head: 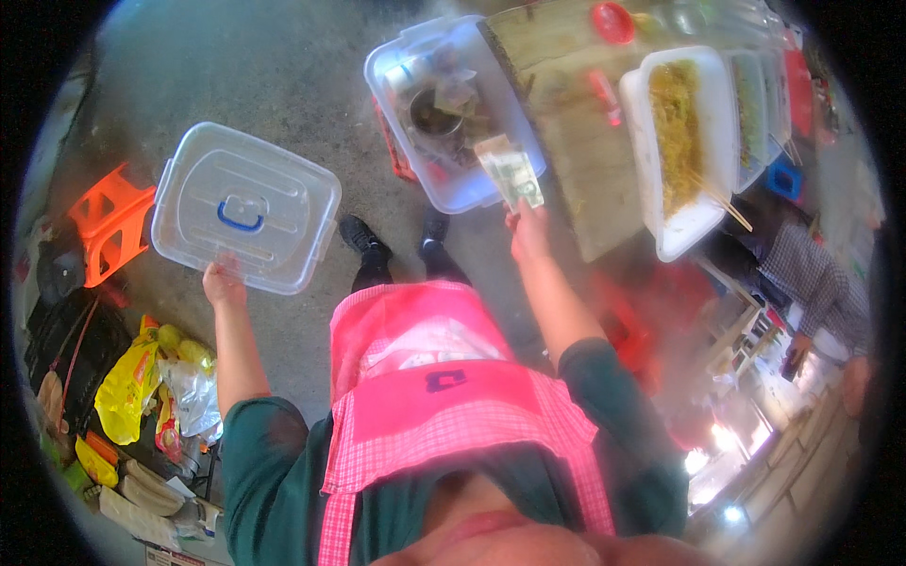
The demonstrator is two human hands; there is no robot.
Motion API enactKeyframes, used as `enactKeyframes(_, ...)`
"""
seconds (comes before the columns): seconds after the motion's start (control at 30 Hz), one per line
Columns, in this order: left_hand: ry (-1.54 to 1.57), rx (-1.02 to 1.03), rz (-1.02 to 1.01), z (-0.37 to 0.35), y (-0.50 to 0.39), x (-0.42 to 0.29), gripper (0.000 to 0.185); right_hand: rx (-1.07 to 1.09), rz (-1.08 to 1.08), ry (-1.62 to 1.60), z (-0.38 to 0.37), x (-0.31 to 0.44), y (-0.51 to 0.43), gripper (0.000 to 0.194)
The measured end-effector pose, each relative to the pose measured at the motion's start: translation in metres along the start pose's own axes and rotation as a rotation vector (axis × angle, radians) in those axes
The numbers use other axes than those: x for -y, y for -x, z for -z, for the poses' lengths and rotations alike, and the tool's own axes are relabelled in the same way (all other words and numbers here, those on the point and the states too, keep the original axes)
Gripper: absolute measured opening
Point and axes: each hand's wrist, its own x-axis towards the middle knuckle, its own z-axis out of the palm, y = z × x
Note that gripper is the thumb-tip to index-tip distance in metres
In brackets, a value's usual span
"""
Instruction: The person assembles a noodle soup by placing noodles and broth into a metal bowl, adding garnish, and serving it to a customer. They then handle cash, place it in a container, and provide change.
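Observation:
My left hand (225, 280) grips the near edge of a clear plastic box lid (283, 191) with a blue handle. The lid is held out to the left, above the concrete floor. In my right hand (527, 230) are banknotes (513, 173), pinched at their near end. The notes reach over the rim of an uncovered clear plastic storage box (481, 201). Inside that box lie a round metal bowl (433, 113), a white roll with blue marks (408, 73) and loose paper pieces, several of them blurred.
A wooden table (559, 156) at the right bears a white tub of yellowish food (676, 141) with chopsticks (725, 205). An orange plastic stool (113, 223) stands at the left. Yellow packages (131, 385) lie lower left. Another person in a checked sleeve (814, 276) is at the far right.

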Motion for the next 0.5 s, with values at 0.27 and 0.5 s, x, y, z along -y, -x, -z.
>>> enactKeyframes(0.27, 0.021, 0.063, 0.118, 0.039, -0.024, 0.063, 0.031, -0.055, -0.047, -0.258, -0.041, -0.004, -0.077, 0.019)
enactKeyframes(0.5, -0.089, 0.005, 0.109, -0.001, 0.012, 0.055, 0.035, -0.167, -0.471, -0.581, -0.079, -0.011, -0.099, 0.027)
